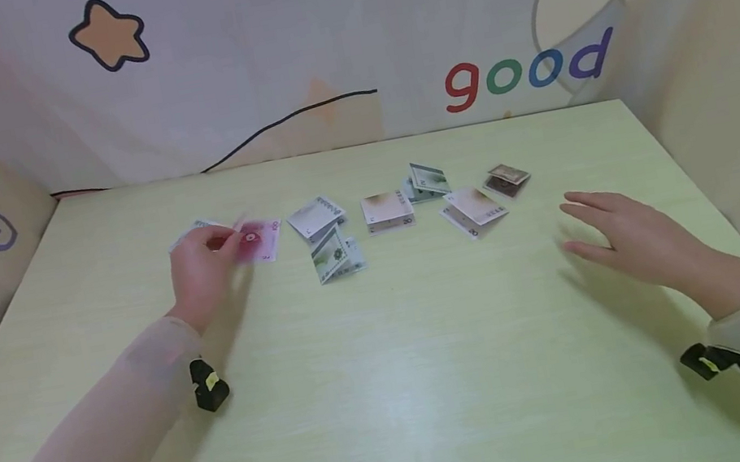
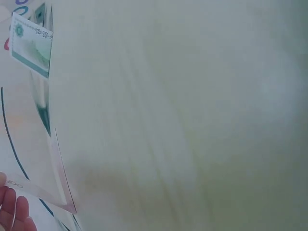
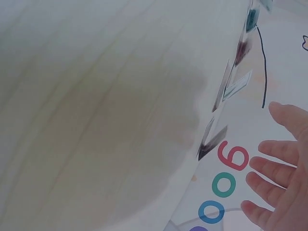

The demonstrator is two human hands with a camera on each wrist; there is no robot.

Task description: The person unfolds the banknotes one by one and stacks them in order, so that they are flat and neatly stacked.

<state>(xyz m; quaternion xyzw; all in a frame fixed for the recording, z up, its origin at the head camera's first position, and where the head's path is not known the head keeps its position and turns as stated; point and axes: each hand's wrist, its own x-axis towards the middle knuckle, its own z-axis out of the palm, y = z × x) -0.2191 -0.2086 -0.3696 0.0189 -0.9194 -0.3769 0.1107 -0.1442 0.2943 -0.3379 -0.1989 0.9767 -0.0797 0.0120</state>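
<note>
My left hand (image 1: 201, 267) is at the left end of a row of folded banknotes and pinches one flap of a pink 100 banknote (image 1: 268, 242). In the left wrist view, the fingers (image 2: 20, 214) hold that raised flap while the note's other half lies low at the table. Partly hidden behind the left hand is a bluish-green banknote (image 1: 183, 236). My right hand (image 1: 639, 240) hovers over the right side of the table, fingers spread and holding nothing. Nearest to it lies a small folded brown banknote (image 1: 509, 175).
Several other folded banknotes lie along the row: a green-grey one (image 1: 317, 215), a green one (image 1: 331, 254), a brownish 20 (image 1: 386, 207), another green one (image 1: 431, 178) and another pale brown one (image 1: 475, 206). Printed curtains surround the pale table (image 1: 398, 391) at back and sides.
</note>
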